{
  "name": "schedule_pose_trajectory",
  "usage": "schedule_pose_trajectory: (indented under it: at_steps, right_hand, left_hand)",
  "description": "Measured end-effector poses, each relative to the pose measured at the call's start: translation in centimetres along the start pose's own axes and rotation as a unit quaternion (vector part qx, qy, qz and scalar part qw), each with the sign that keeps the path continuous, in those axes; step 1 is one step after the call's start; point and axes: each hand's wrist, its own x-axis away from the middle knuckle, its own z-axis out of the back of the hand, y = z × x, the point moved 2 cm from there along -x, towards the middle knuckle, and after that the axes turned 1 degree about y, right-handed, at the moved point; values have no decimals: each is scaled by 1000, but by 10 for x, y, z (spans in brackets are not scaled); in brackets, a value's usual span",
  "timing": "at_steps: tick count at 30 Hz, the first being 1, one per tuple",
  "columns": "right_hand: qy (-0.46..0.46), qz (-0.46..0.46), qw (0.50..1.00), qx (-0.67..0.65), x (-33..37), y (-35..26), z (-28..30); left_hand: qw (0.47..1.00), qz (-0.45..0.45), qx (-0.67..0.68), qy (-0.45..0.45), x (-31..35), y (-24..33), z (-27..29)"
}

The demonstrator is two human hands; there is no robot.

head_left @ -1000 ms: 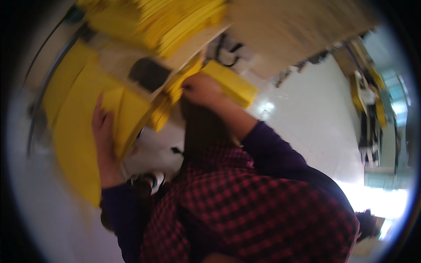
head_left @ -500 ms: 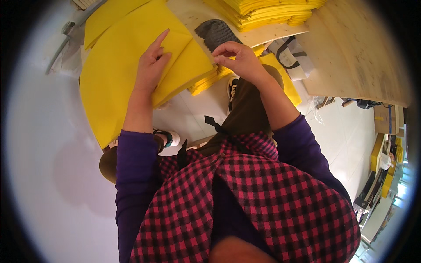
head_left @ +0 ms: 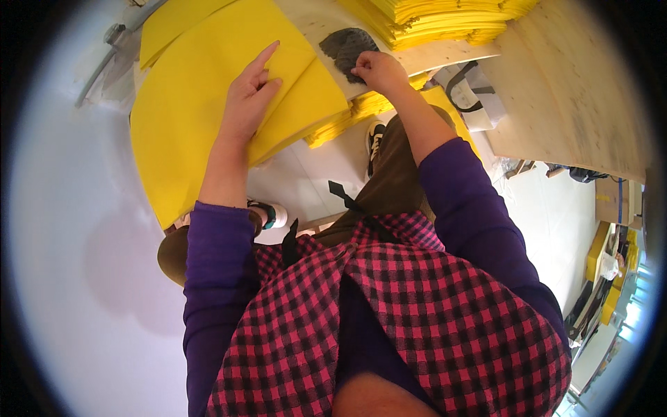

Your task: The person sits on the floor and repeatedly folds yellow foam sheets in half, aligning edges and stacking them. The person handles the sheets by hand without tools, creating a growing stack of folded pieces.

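Observation:
My left hand rests on a large yellow sheet, soft and fabric-like, folded near its right side. Its index finger is stretched out and the thumb stands apart, with nothing held. My right hand is at the near right edge of a dark grey, rough-textured pile or pad on the wooden table. Thumb and fingers are pinched together there; whether a small piece sits between them is hidden.
A stack of yellow sheets stands at the far right on the wooden table. More yellow pieces hang below the near edge. A wooden panel rises at right, beside a white bag with dark handles.
My right hand has moved forward from beside the sheet's right corner to the dark grey pile, its fingers closing. The left hand stays on the yellow sheet.

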Motion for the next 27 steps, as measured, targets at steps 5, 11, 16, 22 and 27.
schedule_pose_trajectory:
  at_steps: [5, 11, 16, 22, 27]
  right_hand:
    - [9, -19, 999, -48, 2, 11, -1]
    - [41, 38, 956, -288, 21, 0, 14]
    - [-81, 137, 899, -408, 39, -33, 15]
    - [-62, 211, 938, -269, 48, -55, 16]
    - [-66, 162, 935, -307, 46, -64, 19]
  left_hand:
    - [999, 0, -32, 13, -3, 0, -2]
    - [1000, 17, 18, -15, -3, -4, -1]
    - [999, 36, -6, -19, 0, -6, 2]
    - [1000, 11, 1, -18, -1, 10, -10]
    - [998, 42, -35, -27, 3, 20, -9]
